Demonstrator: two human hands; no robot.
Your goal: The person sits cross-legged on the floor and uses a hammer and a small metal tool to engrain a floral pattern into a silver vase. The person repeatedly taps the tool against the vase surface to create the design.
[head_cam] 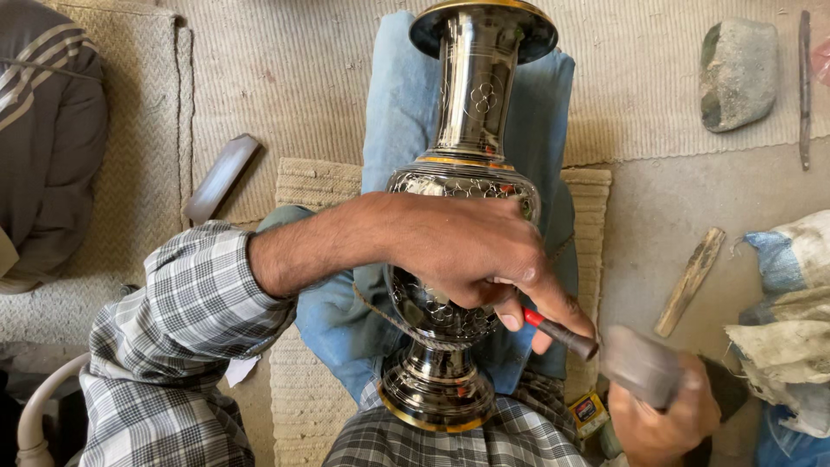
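A: What fills the centre of the frame?

B: A tall engraved metal vase point(467, 216) is laid lengthwise over the blue-clad legs, mouth toward the top edge, foot toward the bottom. A cord is seen looped round its lower belly.

A: And the step in hand?

B: Chasing of the belly pattern, it is judged. The left hand point(471, 251) is draped over the belly from the left, fingers closed round a short punch with a red band point(560, 330), whose tip cannot be made out against the metal. At lower right the right hand point(661, 415) is clenched on a blurred hammer point(638, 363), just beside the punch's dark end.

A: What is called for next?

B: The punch must be seated squarely and a light, centred blow given, lest the tip skid.

A: Smaller things?

B: A grey stone point(737, 73) at upper right, a wooden stick point(689, 281) at mid right, a flat dark bar point(221, 177) at left.
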